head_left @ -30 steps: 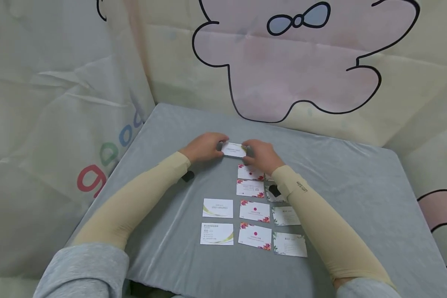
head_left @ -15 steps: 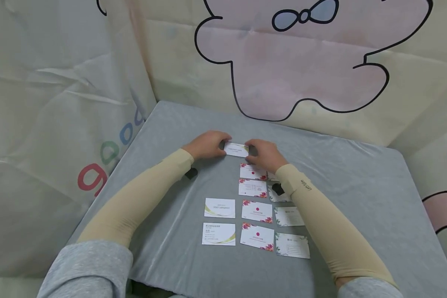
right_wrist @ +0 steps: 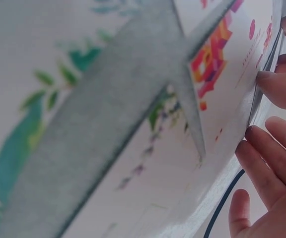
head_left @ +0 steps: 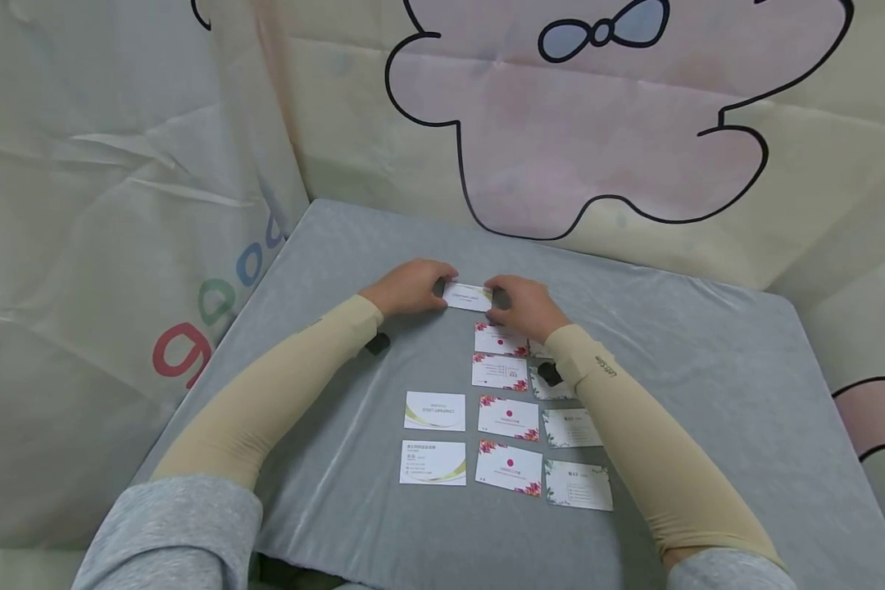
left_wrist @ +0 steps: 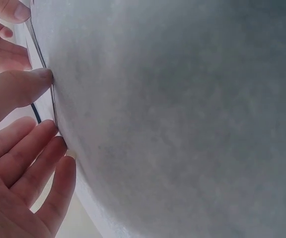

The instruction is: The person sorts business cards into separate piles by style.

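Note:
At the far part of the table, both hands are on one white business card (head_left: 468, 297) with a yellow-green corner. My left hand (head_left: 410, 287) pinches its left end, thumb on the near side and fingers on the far side. The right end is pinched the same way by my right hand (head_left: 528, 306). In the left wrist view the card's thin edge (left_wrist: 53, 101) runs between the thumb and fingertips, close to the cloth. Just nearer lies a red-flowered card (head_left: 496, 338), partly covered by the right hand. The right wrist view shows red-flowered and green-leaf cards (right_wrist: 48, 99) up close.
Several business cards lie in rows on the grey cloth-covered table (head_left: 354, 508): yellow-swoosh cards (head_left: 433, 464) at left, red-flowered cards (head_left: 508, 469) in the middle, green-leaf cards (head_left: 578, 485) at right. The right forearm hangs over part of the right column. A printed curtain (head_left: 560, 164) stands behind.
The dark strip under the held card's near edge, visible a second ago, no longer shows, as the card sits closer to the cloth. Both hands keep their hold; the head view has shifted slightly.

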